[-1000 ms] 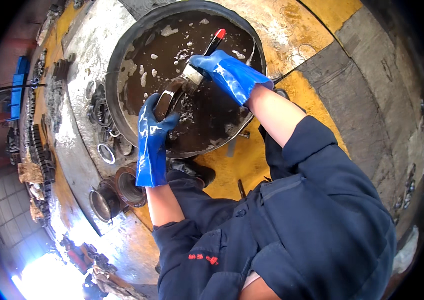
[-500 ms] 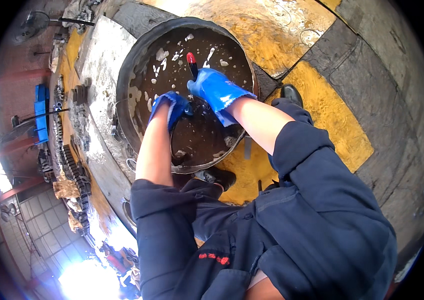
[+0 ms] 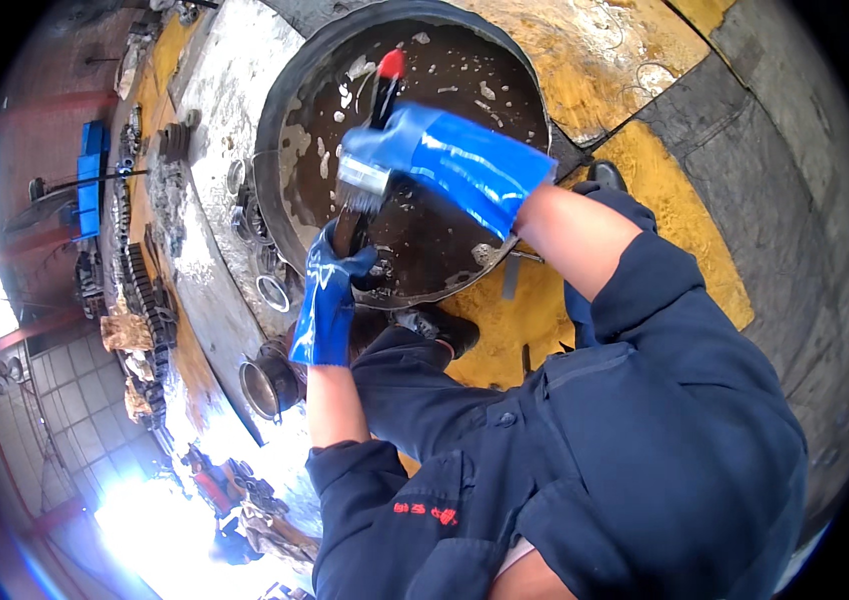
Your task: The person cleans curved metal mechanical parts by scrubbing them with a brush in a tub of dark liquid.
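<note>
In the left hand [image 3: 330, 280], a dark part [image 3: 348, 232] is gripped beside the brush [image 3: 363, 176] the right hand [image 3: 403, 138] clasps.

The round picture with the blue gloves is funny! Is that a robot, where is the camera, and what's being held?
No robot here, just a person wearing blue gloves. The camera sits on the person's head and looks down; its very wide lens bends straight edges. The right hand holds a brush with a dark, red-tipped handle. The left hand holds a dark part, too covered to name. Blur hides whether the bristles touch it. Both hands are at a big round basin of dark liquid with foamy patches. Left of the basin lie metal rings and a hollow round metal part.
</note>
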Available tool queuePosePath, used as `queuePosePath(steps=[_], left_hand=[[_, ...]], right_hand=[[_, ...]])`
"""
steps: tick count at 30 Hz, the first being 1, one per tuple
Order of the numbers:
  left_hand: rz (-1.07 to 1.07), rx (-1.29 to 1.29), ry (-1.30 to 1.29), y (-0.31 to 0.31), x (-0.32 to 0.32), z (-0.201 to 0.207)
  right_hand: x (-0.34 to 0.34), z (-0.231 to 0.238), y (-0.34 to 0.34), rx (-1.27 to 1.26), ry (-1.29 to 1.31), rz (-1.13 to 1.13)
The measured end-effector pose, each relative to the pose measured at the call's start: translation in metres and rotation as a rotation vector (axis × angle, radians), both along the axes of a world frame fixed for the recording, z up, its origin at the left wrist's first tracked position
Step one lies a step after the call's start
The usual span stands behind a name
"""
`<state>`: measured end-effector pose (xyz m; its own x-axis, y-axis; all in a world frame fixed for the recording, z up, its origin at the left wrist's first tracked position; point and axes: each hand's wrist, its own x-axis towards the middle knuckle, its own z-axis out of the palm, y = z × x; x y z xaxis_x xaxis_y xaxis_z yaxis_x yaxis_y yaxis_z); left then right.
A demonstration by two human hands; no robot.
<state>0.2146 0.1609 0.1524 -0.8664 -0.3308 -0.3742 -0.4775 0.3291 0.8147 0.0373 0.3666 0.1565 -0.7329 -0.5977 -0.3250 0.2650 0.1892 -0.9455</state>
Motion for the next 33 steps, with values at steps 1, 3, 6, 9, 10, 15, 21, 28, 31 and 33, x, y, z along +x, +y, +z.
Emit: queuePosePath(steps=[1,3,6,9,10,15,21,28,31,33], left_hand=[[0.060,0.009,-0.045,-0.011,0.005,-0.006],[0.049,0.095,-0.053,-0.024,0.006,-0.022],[0.003,0.080,-0.001,-0.023,0.001,-0.027],[0.104,0.214,0.017,0.000,0.007,-0.006],[0.099,0.186,0.013,0.001,0.007,-0.006],[0.090,0.107,0.041,-0.012,0.006,-0.020],[0.090,0.047,0.057,-0.007,0.007,-0.021],[0.108,0.091,0.139,-0.010,0.010,-0.031],[-0.068,-0.045,0.049,-0.030,-0.003,-0.046],[-0.014,-0.035,-0.008,-0.021,-0.003,-0.037]], right_hand=[[0.023,0.014,-0.005,-0.019,0.073,0.041],[0.048,0.027,-0.012,-0.010,0.205,0.103],[0.052,0.012,-0.024,0.023,0.291,0.041],[0.018,0.008,-0.007,0.188,0.125,-0.027],[0.004,0.002,-0.004,0.295,0.101,-0.065],[-0.015,-0.047,0.007,0.387,0.086,-0.173],[-0.013,-0.080,0.008,0.514,0.189,-0.126],[-0.014,0.010,0.009,0.293,0.085,-0.069],[0.012,0.017,-0.014,0.122,0.038,0.057],[0.031,0.017,-0.032,0.144,0.175,0.096]])
